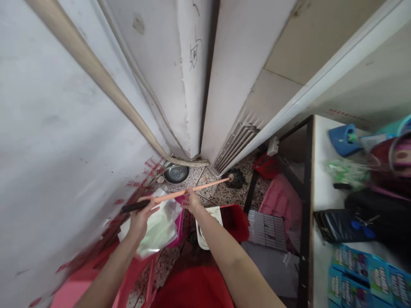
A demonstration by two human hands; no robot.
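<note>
in a narrow corner between white walls, over a speckled floor (221, 194), both hands hold a long pink stick (192, 191) with a dark grip at its near end and a black brush head (236, 178) at its far end. the left hand (141, 218) is curled around the stick just past the dark grip, fingers closed on it. the right hand (192, 201) is wrapped around the stick near its middle, also closed on it. the stick runs nearly level from lower left to upper right, and the brush head sits low by the floor, just beside the slatted vent (236, 143) at the foot of the white door. a clear plastic bag (159, 226) lies under the left hand, blurred. a steel bowl (175, 173) rests on the floor in the corner, near a beige pipe (105, 81) that bends down along the wall. a red bin (237, 220) with a white piece in it stands just below the right forearm. to the right, a white counter (321, 171) on a black frame carries a blue holder (345, 139), dark pouches and blue packets (369, 269).
</note>
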